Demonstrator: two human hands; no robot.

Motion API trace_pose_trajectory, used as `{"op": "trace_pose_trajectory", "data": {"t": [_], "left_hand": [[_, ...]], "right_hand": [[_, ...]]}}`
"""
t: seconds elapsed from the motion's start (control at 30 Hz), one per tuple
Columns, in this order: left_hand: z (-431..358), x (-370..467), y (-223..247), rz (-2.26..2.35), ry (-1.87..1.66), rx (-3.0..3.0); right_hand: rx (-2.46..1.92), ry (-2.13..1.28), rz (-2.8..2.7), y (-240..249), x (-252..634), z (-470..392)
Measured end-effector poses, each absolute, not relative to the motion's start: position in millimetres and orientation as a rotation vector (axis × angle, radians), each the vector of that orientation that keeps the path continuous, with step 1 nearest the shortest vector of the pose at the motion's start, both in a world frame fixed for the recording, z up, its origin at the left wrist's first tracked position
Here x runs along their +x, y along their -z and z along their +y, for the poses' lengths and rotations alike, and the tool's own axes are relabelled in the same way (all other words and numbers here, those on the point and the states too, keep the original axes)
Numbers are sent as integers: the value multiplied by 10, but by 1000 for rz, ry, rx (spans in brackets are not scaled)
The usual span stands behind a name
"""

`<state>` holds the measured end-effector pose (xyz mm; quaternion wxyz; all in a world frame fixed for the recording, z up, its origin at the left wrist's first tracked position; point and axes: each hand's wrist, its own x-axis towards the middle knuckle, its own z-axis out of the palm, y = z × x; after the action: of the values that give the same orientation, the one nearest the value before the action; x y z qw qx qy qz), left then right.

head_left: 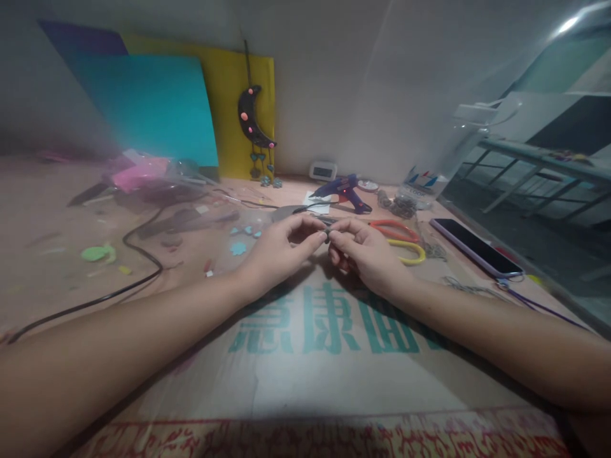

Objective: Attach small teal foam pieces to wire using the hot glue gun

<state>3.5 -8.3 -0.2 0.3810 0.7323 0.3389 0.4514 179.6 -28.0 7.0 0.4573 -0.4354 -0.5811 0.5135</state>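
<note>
The one view is taken from the head of the person, and it faces forward and down, over both forearms to the hands [286,251] [365,254] on the table [296,381]. The near table edge is lowest; the wall [324,95] stands behind.

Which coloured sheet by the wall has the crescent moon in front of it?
The yellow sheet: the dark crescent moon is in front of it, not the turquoise sheet or purple sheet.
</note>
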Motion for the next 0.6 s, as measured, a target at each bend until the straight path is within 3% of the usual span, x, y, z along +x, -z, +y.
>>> {"op": "trace_pose_trajectory", "data": {"t": [0.6], "left_hand": [[-110, 29, -49, 931, -1151, 1928]], "right_hand": [[-1095, -1183, -1553, -99, 1790, -310]]}}
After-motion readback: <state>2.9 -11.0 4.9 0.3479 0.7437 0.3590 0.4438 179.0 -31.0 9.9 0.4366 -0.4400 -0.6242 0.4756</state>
